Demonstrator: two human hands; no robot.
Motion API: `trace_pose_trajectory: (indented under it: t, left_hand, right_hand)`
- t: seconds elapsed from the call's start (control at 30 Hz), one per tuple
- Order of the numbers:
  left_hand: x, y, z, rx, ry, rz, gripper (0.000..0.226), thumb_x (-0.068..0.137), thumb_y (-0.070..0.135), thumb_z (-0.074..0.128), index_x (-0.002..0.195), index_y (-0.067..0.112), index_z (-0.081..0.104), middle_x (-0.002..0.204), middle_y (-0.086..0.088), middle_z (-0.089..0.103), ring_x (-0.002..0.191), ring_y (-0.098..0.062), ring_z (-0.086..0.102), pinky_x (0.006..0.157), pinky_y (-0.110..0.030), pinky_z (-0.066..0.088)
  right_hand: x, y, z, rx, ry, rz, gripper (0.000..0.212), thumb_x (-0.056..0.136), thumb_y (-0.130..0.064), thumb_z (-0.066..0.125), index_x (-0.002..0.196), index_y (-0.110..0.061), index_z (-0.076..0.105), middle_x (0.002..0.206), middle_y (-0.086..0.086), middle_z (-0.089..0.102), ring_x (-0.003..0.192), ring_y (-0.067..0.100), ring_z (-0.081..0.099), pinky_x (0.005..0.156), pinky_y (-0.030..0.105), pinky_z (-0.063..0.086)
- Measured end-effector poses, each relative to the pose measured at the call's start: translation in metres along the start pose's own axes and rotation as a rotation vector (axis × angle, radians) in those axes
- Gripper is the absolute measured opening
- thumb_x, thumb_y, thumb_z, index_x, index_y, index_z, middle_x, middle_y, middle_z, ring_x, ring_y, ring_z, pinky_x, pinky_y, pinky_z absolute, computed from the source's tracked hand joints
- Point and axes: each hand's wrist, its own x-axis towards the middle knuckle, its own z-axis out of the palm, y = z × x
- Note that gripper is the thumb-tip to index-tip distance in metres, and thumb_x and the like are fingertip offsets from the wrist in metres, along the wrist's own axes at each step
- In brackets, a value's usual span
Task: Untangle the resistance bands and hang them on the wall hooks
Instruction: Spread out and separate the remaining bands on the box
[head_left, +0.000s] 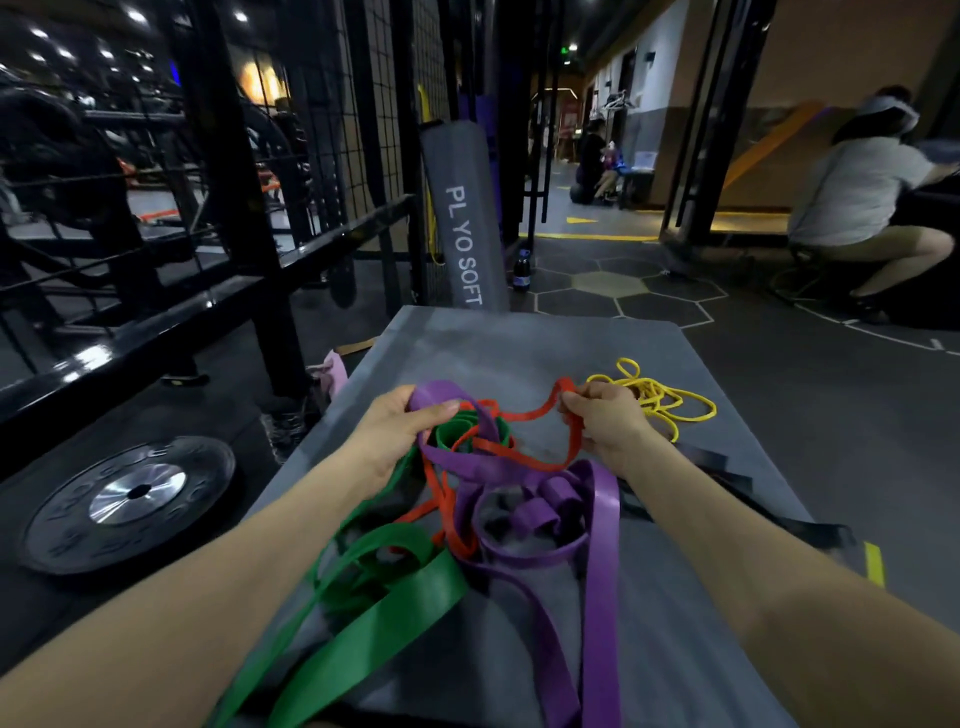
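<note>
On a grey padded block, the bands lie in a knot: a purple band (524, 470), a red band (540, 457) and a green band (384, 597) are wound through one another, with long green and purple tails trailing toward the camera. A fold of the purple band is gripped by the left hand (400, 431), fingers curled round it. A loop of the red band is pinched by the right hand (602, 415) and drawn out sideways from the knot. A yellow band (660, 400) is bunched just beyond the right hand, apart from the main tangle, and a black band (727, 483) lies flat under the right forearm. The block (519, 343) serves as the desk. A weight plate (135, 493) rests on the floor to the left, beside a black rack (249, 249). Judged from this, the task is at an early stage: no band is freed, none is hung, and no wall hooks can be made out.
</note>
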Motion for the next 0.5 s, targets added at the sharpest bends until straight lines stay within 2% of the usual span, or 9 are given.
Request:
trace_pose_trajectory:
  t: [0.07, 0.13, 0.23, 0.3, 0.37, 0.43, 0.5]
  left_hand:
    - [0.0, -0.003, -0.001, -0.011, 0.004, -0.012, 0.015, 0.084, 0.006, 0.064, 0.074, 0.013, 0.056, 0.043, 0.011, 0.051, 0.039, 0.003, 0.044, 0.054, -0.016, 0.036]
    - [-0.001, -0.001, 0.002, -0.03, -0.022, -0.004, 0.014, 0.085, 0.007, 0.062, 0.074, 0.014, 0.056, 0.042, 0.013, 0.054, 0.04, 0.004, 0.048, 0.055, -0.013, 0.037]
    - [-0.001, 0.013, 0.009, -0.099, -0.057, 0.01, 0.018, 0.088, 0.006, 0.058, 0.074, 0.016, 0.053, 0.043, 0.014, 0.056, 0.042, 0.006, 0.051, 0.056, -0.01, 0.041]
    - [0.004, 0.024, 0.013, -0.163, -0.055, 0.02, 0.02, 0.088, 0.006, 0.058, 0.072, 0.017, 0.051, 0.042, 0.014, 0.051, 0.042, 0.004, 0.048, 0.055, -0.012, 0.04]
    - [0.012, 0.035, 0.014, -0.207, -0.049, 0.037, 0.024, 0.087, 0.007, 0.058, 0.069, 0.018, 0.048, 0.043, 0.014, 0.045, 0.042, 0.0, 0.042, 0.051, -0.011, 0.039]
    - [0.019, 0.044, 0.014, -0.245, -0.046, 0.043, 0.025, 0.087, 0.008, 0.059, 0.068, 0.019, 0.048, 0.043, 0.012, 0.042, 0.044, -0.002, 0.038, 0.051, -0.014, 0.036]
    - [0.026, 0.05, 0.015, -0.28, -0.048, 0.039, 0.024, 0.087, 0.009, 0.059, 0.069, 0.02, 0.048, 0.044, 0.011, 0.04, 0.046, -0.004, 0.035, 0.055, -0.019, 0.031]
  right_hand:
    - [-0.007, -0.005, 0.007, 0.132, -0.076, 0.047, 0.022, 0.095, -0.004, 0.048, 0.074, -0.011, 0.053, 0.07, 0.004, 0.052, 0.061, 0.013, 0.046, 0.057, 0.027, 0.039]
    - [-0.009, -0.008, 0.011, 0.088, -0.139, 0.051, 0.014, 0.094, -0.005, 0.049, 0.083, -0.011, 0.055, 0.072, 0.004, 0.053, 0.064, 0.012, 0.049, 0.059, 0.026, 0.041]
    - [-0.004, -0.005, 0.014, -0.292, -0.147, -0.003, 0.005, 0.089, -0.003, 0.056, 0.086, -0.006, 0.058, 0.072, 0.01, 0.051, 0.066, 0.018, 0.049, 0.061, 0.029, 0.041]
    - [0.002, 0.001, 0.015, -0.53, -0.108, -0.029, 0.011, 0.085, 0.0, 0.06, 0.074, -0.004, 0.057, 0.065, 0.01, 0.05, 0.065, 0.021, 0.05, 0.063, 0.033, 0.04]
    - [0.005, 0.004, 0.013, -0.658, -0.069, -0.033, 0.018, 0.084, -0.001, 0.059, 0.067, -0.005, 0.056, 0.063, 0.012, 0.052, 0.064, 0.022, 0.05, 0.066, 0.037, 0.046]
    - [0.007, 0.004, 0.009, -0.811, -0.034, -0.078, 0.011, 0.085, -0.006, 0.056, 0.078, 0.0, 0.062, 0.074, 0.017, 0.054, 0.073, 0.024, 0.051, 0.075, 0.041, 0.05]
    - [0.006, -0.003, 0.006, -0.973, -0.002, -0.118, 0.02, 0.086, -0.01, 0.055, 0.093, 0.007, 0.064, 0.087, 0.021, 0.059, 0.085, 0.028, 0.057, 0.076, 0.037, 0.047]
